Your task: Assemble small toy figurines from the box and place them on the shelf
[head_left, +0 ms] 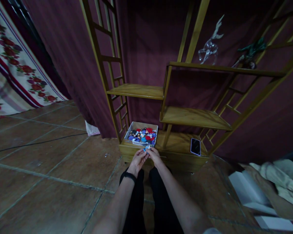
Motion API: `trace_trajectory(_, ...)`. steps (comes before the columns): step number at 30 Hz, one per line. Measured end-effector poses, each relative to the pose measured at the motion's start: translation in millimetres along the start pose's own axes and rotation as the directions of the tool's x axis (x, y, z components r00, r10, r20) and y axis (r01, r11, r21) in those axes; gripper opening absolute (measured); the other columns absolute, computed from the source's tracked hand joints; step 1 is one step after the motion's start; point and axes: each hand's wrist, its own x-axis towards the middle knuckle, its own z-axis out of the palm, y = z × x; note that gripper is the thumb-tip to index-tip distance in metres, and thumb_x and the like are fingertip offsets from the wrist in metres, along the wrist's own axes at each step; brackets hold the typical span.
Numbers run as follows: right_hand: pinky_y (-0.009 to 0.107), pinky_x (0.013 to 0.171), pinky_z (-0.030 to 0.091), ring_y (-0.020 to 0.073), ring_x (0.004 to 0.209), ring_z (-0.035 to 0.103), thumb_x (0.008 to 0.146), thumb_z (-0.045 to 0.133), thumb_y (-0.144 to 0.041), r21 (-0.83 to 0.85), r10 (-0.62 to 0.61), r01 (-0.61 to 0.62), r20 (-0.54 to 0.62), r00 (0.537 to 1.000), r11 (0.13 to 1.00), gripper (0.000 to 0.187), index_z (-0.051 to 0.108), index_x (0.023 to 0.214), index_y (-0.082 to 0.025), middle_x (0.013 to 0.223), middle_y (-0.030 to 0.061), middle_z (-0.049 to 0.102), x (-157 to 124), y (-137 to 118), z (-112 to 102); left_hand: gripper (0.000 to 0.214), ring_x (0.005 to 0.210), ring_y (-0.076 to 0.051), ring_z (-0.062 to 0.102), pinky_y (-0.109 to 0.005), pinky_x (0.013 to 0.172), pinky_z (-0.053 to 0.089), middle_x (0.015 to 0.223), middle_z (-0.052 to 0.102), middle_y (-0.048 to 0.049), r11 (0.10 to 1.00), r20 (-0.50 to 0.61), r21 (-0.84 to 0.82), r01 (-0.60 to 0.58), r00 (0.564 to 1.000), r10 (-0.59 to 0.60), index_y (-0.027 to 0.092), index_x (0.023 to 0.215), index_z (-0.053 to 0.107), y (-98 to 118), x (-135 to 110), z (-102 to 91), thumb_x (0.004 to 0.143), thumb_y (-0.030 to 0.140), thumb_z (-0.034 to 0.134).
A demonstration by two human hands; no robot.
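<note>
Both my hands meet just in front of a shallow cardboard box [156,134] on the bottom shelf. My left hand [138,160] and my right hand [154,154] pinch a small blue-and-white figure [147,147] between their fingertips. It is too small to make out in detail. Inside the box lies a pile of small colourful figures [143,135] in red, blue, black and white. A black band [130,176] sits on my left wrist.
A wooden shelf unit [136,91] stands ahead, with a phone [195,146] on its bottom shelf to the right. Higher up are a clear glass figurine [210,47] and a dark green figurine [252,50]. White boxes [250,188] lie on the floor at right; a cable [39,143] runs at left.
</note>
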Motion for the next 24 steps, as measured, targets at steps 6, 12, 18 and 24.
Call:
trace_trajectory(6,0.026,0.061,0.045,0.0149,0.065,0.057,0.061,0.062,-0.04,-0.087,-0.023,0.021,-0.022,1.0,0.996,0.027,0.065,0.076,-0.017,0.069,0.0001,0.064,4,5,-1,0.024,0.074,-0.014,0.064,-0.03,0.077,0.051,0.079,0.065,-0.0047,1.0,-0.019,0.003,0.018,1.0,-0.017,0.013,0.083,0.058,0,0,0.5,0.067,-0.005,0.061)
trace_trajectory(12,0.027,0.063,0.046,0.0171,0.068,0.059,0.06,0.062,-0.039,-0.135,-0.034,0.021,-0.1,0.994,0.991,0.025,0.065,0.074,-0.018,0.066,-0.0009,0.064,12,14,-2,0.02,0.067,-0.012,0.063,-0.028,0.073,0.052,0.075,0.065,-0.0043,0.999,-0.01,0.009,0.051,0.999,-0.051,0.013,0.081,0.06,-2,2,0.4,0.067,-0.001,0.065)
trace_trajectory(18,0.028,0.063,0.046,0.0187,0.071,0.059,0.058,0.064,-0.041,-0.123,-0.071,0.06,-0.088,0.994,0.991,0.027,0.066,0.074,-0.02,0.069,-0.0004,0.065,13,13,-1,0.013,0.068,-0.012,0.063,-0.025,0.073,0.051,0.075,0.066,-0.0052,0.998,0.038,-0.003,0.07,0.997,-0.07,0.013,0.082,0.06,1,1,0.0,0.071,0.005,0.063)
trace_trajectory(24,0.028,0.066,0.048,0.0181,0.075,0.06,0.065,0.058,-0.048,-0.047,-0.027,0.025,-0.036,0.999,0.999,0.034,0.066,0.084,-0.021,0.077,0.0008,0.066,10,8,-2,0.006,0.073,-0.014,0.064,-0.029,0.075,0.052,0.081,0.065,-0.008,0.996,0.026,-0.055,0.07,0.997,-0.068,0.012,0.084,0.058,6,-1,-0.3,0.077,0.011,0.058)
